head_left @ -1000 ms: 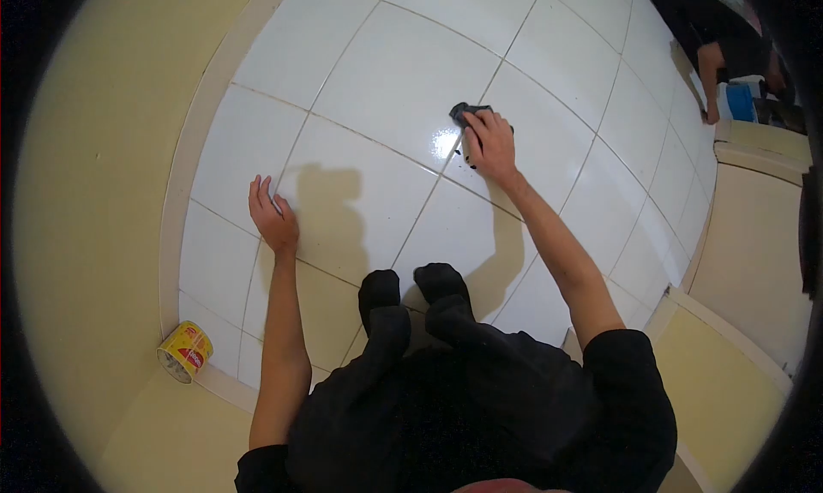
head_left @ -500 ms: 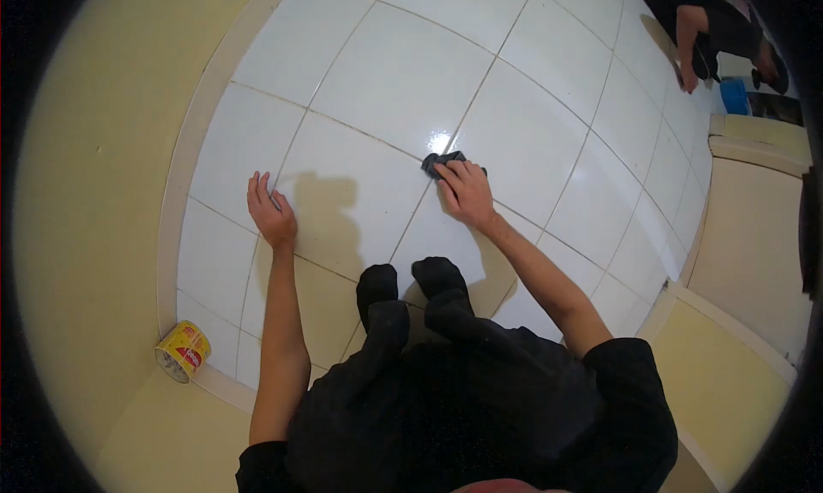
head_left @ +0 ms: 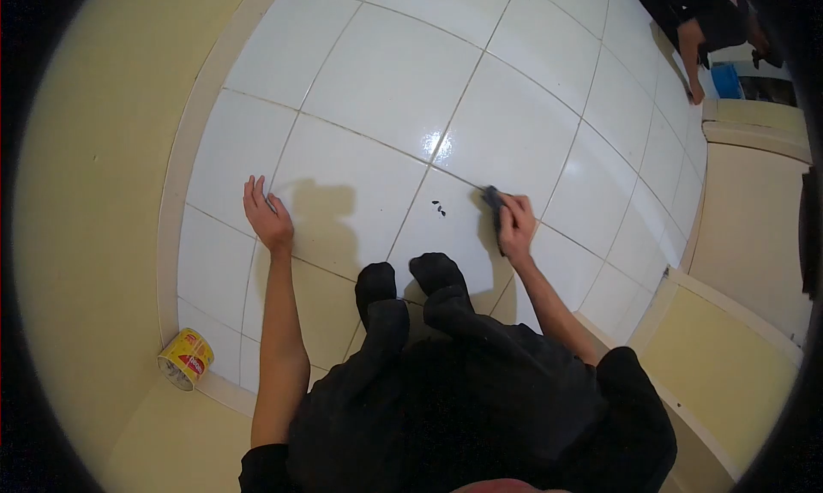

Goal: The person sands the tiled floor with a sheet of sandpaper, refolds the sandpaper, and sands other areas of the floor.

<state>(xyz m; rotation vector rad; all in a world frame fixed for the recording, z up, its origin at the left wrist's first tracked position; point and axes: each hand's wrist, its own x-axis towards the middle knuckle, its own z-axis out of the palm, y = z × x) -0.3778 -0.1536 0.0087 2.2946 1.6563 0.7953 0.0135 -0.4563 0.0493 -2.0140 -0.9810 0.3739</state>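
Item: small dark cloth (head_left: 493, 203), bunched, lying on the white tiled floor (head_left: 386, 73) close to a grout line, just ahead of the kneeling person's right knee. Right hand (head_left: 517, 225) lay over its near edge, fingers curled down and closed on it, pressing it against the tile. Left hand (head_left: 267, 217) was spread flat and open on the floor well to the other side, holding nothing, apparently bearing weight. A few dark specks (head_left: 438, 207) sat on the tile between the cloth and the knees (head_left: 411, 279). Handling, by judgement: light, soft and limp, no fixed shape; likely to slide easily on the glossy tile, so best gripped as a gathered wad under the fingers and palm rather than by a loose corner. Not fragile. Adjacent: yellow tin (head_left: 185, 358) on its side by the wall (head_left: 94, 193); another person (head_left: 699, 21) at the far top corner.
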